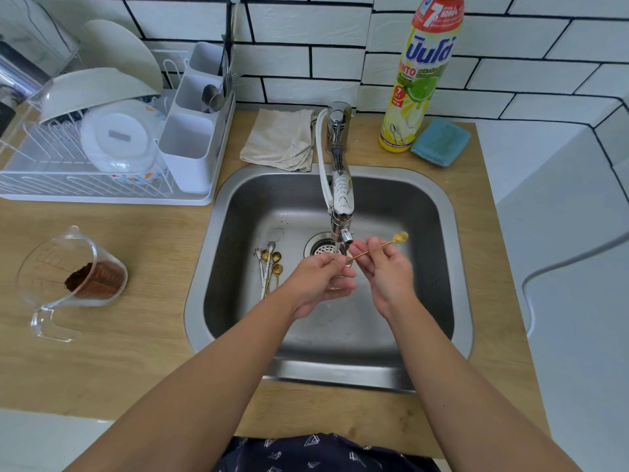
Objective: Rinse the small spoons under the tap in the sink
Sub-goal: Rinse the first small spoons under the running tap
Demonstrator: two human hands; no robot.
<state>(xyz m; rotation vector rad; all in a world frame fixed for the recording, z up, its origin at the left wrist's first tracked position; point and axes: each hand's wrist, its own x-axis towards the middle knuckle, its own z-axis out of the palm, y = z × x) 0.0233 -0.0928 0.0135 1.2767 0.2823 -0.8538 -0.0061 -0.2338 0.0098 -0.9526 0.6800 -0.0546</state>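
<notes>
We're pinching a thin gold spoon by mid-stem in the right hand, round bowl tilted up and away to the right, handle end angled down toward the tap outlet, presumably so water is running along the stem. The left hand is curling right under the spout at that end; we can't tell whether it's gripping the spoon or just rubbing it. Remaining small spoons, gold and pale with slim stems, are lying bunched on the brushed-steel sink floor left of the drain, likely queued within reach.
</notes>
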